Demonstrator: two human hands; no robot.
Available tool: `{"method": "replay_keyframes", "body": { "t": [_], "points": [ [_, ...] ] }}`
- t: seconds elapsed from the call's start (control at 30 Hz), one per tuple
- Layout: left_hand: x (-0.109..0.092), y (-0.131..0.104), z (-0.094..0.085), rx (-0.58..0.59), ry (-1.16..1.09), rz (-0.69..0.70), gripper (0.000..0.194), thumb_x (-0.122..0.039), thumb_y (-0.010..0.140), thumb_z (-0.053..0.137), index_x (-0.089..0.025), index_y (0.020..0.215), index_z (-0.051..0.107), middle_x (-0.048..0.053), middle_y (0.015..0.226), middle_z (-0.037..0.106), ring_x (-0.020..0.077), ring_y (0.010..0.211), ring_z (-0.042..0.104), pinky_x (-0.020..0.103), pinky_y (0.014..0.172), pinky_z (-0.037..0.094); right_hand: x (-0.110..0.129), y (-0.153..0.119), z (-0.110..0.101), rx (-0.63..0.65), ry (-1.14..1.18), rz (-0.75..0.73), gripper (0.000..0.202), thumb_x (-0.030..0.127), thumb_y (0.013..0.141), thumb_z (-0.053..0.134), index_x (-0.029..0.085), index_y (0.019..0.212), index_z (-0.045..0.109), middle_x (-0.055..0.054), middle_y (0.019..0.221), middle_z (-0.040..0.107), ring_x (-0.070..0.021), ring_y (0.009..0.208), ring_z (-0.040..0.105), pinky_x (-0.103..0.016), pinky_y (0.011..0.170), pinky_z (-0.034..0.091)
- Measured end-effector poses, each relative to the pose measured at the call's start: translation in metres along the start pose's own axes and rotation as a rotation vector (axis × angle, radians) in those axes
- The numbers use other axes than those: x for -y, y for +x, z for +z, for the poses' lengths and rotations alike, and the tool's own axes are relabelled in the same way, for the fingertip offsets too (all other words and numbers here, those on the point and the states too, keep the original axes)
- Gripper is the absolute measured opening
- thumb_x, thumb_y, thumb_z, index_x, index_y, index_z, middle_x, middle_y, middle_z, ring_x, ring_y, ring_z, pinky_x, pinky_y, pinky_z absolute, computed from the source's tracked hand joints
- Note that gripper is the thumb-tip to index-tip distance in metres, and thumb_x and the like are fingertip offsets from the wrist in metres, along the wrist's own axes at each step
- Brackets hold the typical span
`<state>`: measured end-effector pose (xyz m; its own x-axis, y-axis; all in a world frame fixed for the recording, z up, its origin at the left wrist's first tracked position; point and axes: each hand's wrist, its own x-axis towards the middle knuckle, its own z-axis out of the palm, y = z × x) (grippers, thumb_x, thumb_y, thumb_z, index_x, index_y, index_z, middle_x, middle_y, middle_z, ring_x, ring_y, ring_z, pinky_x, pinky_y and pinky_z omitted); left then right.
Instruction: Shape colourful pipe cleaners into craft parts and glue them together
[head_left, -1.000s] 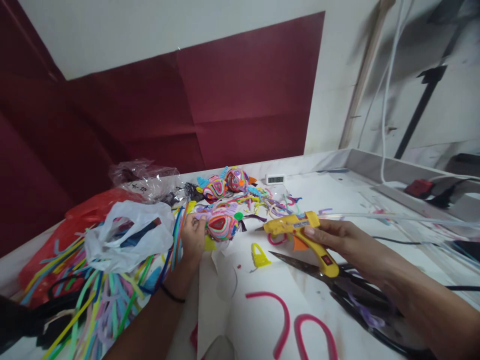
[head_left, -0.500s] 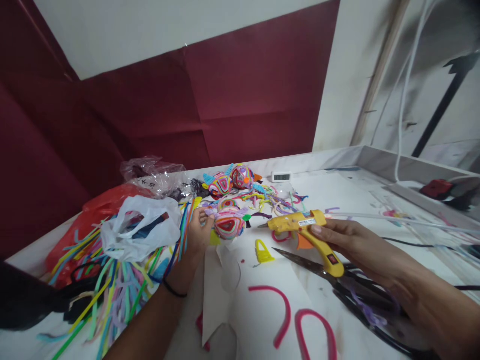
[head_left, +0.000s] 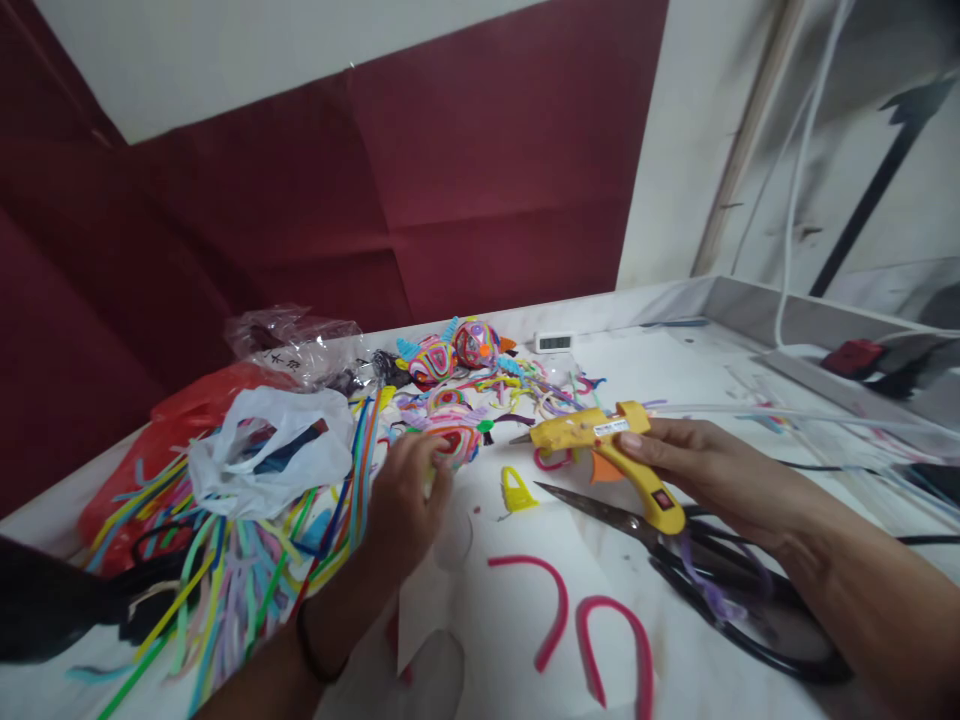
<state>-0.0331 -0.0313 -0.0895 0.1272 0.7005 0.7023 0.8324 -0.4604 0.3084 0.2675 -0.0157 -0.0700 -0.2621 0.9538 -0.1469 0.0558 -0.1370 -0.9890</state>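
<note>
My right hand grips a yellow hot glue gun, its metal nozzle pointing left over the white paper. My left hand is closed, with fingers curled downward at the near left side of a colourful pipe-cleaner-covered figure. A bit of yellow shows by those fingers, but what they pinch is mostly hidden. On the paper lie a yellow pipe-cleaner triangle and two bent pink pipe cleaners. Black-handled scissors rest below the glue gun, blades toward the paper.
Loose pipe cleaners spread at left beside a white plastic bag and a red bag. Two decorated round figures sit at the back near a small digital display. A red plug and cables lie at right.
My left hand has drawn back toward me from the far left of the colourful figure, and its fingers now curl downward. My right hand keeps the glue gun in nearly the same place.
</note>
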Motion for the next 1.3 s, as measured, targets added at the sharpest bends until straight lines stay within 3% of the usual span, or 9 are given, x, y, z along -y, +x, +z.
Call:
{"method": "replay_keyframes", "body": {
  "t": [0.07,0.13,0.27,0.4,0.57,0.83,1.3],
  "points": [
    [-0.015,-0.007,0.012,0.220,-0.018,-0.059,0.012,-0.030,0.084,0.051,-0.021,0.085,0.060,0.005,0.081,0.061,0.0197,0.078,0.057,0.031,0.070,0.045,-0.001,0.001,-0.002,-0.003,0.013,-0.007,0.035,0.051,0.063,0.075,0.019,0.077,0.073,-0.005,0.079,0.071,-0.0190,0.073,0.060,-0.028,0.066,0.042],
    [-0.023,-0.011,0.027,0.343,0.006,-0.146,0.013,-0.033,0.082,0.055,-0.021,0.078,0.059,0.004,0.077,0.059,0.0198,0.075,0.057,0.031,0.067,0.043,-0.002,0.001,-0.003,-0.003,0.020,-0.015,0.033,0.050,0.064,0.075,0.019,0.077,0.073,-0.004,0.079,0.072,-0.0184,0.072,0.060,-0.028,0.065,0.042],
    [-0.025,-0.014,0.055,0.398,0.061,-0.290,0.018,-0.036,0.072,0.064,-0.019,0.070,0.057,0.004,0.075,0.056,0.0201,0.071,0.055,0.032,0.064,0.040,-0.001,0.000,-0.003,0.001,0.028,-0.023,0.030,0.048,0.067,0.074,0.019,0.076,0.073,-0.004,0.079,0.072,-0.0180,0.074,0.061,-0.027,0.068,0.043],
    [-0.021,-0.015,0.067,0.423,0.054,-0.350,0.021,-0.037,0.067,0.068,-0.019,0.069,0.057,0.002,0.074,0.054,0.0184,0.069,0.053,0.030,0.062,0.037,0.002,-0.001,-0.003,-0.001,0.054,-0.021,0.032,0.048,0.065,0.076,0.019,0.079,0.073,-0.004,0.081,0.073,-0.0179,0.075,0.062,-0.027,0.069,0.043],
    [-0.023,-0.014,0.068,0.447,-0.004,-0.393,0.013,-0.025,0.068,0.065,-0.018,0.065,0.055,0.000,0.072,0.051,0.0156,0.068,0.050,0.027,0.062,0.035,0.001,0.001,-0.006,0.005,0.048,-0.022,0.035,0.049,0.066,0.075,0.017,0.080,0.072,-0.004,0.083,0.072,-0.0176,0.077,0.062,-0.026,0.070,0.044],
    [-0.027,-0.013,0.061,0.445,-0.164,-0.471,0.013,-0.020,0.067,0.061,-0.018,0.060,0.050,-0.002,0.066,0.048,0.0138,0.064,0.046,0.026,0.061,0.033,0.000,0.002,-0.010,-0.008,0.033,-0.031,0.038,0.051,0.066,0.074,0.017,0.082,0.072,-0.006,0.084,0.072,-0.0220,0.083,0.063,-0.029,0.073,0.045],
    [-0.013,0.000,0.047,0.397,-0.359,-0.542,0.020,-0.034,0.070,0.059,-0.019,0.062,0.051,-0.006,0.051,0.046,0.0119,0.051,0.045,0.024,0.052,0.034,0.000,0.005,-0.013,-0.053,0.106,-0.022,0.037,0.049,0.062,0.077,0.016,0.078,0.072,-0.006,0.079,0.071,-0.0181,0.074,0.061,-0.027,0.066,0.044]
  ]
}}
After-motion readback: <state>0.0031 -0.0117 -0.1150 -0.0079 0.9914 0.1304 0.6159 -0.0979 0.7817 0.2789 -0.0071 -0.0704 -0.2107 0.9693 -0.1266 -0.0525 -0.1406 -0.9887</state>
